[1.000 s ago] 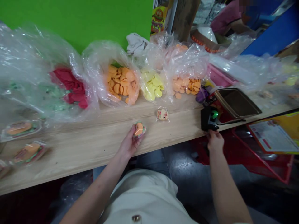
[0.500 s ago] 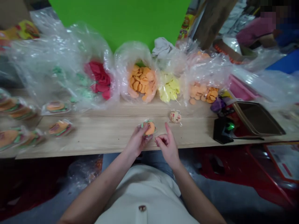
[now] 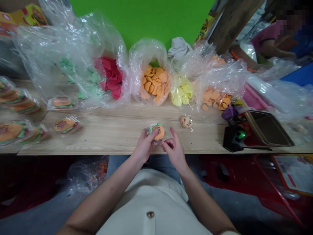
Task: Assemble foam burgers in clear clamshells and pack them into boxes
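My left hand [image 3: 144,143] is closed on a plastic-wrapped burger-shaped piece [image 3: 159,133], thumb on top, just above the table's front edge. The piece has an orange top with a printed mark and green showing at its rim. Close on its right is my right hand [image 3: 174,150], index finger stretched out, thumb and other fingers pinched together by the wrapper's lower right edge. Whether the pinch grips the wrapper or something small, I cannot tell. Beyond my right hand lies a small round cream packet [image 3: 186,121] with red print.
Clear bags along the back hold green pieces [image 3: 67,67], red pieces [image 3: 111,75], orange discs [image 3: 155,81], yellow pieces [image 3: 182,93] and pale orange discs [image 3: 211,96]. Several wrapped burgers [image 3: 66,124] lie left. A black device [image 3: 232,138] and brown tray [image 3: 269,129] stand right; another person works behind.
The view has turned slightly, shifting the bags rightward. The burger piece's top shows more fully in my left hand. My right hand's pinched fingers are slightly nearer its wrapper.
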The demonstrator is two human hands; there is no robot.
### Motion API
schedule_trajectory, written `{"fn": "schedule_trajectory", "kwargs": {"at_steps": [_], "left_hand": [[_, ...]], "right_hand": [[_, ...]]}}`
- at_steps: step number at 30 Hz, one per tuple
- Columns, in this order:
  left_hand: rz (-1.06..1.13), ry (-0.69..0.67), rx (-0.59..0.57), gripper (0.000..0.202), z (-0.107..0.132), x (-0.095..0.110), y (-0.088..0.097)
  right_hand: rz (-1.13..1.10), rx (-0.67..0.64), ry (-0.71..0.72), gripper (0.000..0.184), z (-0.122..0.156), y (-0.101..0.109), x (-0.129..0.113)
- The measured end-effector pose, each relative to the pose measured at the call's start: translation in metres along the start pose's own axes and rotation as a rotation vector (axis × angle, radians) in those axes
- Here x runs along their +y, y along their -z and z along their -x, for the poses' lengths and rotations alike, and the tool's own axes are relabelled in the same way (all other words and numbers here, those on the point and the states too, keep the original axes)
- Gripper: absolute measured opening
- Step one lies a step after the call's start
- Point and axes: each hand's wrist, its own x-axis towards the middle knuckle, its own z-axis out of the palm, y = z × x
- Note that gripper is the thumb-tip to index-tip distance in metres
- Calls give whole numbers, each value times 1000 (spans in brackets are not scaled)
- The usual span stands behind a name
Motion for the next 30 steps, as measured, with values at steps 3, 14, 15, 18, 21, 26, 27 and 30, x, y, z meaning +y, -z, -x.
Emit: {"fn": "schedule_trajectory", "kwargs": {"at_steps": [3, 14, 15, 18, 21, 26, 27, 30], "left_hand": [[-39, -26, 32, 34, 3, 1, -2], [-226, -165, 146, 46, -6, 12, 4], [-229, -172, 143, 47, -6, 10, 3], [-240, -208, 112, 45, -4, 1, 0], [-274, -288, 95, 41, -2, -2, -3], [-273, -258, 156, 38, 9, 12, 6], [-260, -205, 154, 36, 9, 16, 13], [-338, -160, 156, 38, -2, 27, 44]], "right_hand": [[-122, 16, -27, 68, -1, -7, 4], [375, 154, 49, 22, 17, 15, 1], [316, 120, 4, 23, 16, 13, -3], [-8, -3, -170, 27, 7, 0, -9], [-351, -25, -273, 25, -5, -15, -9], [-339, -185, -161, 25, -8, -31, -5], [-240, -232, -111, 27, -10, -31, -1], [81, -481, 12, 32, -33, -25, 20]]}}
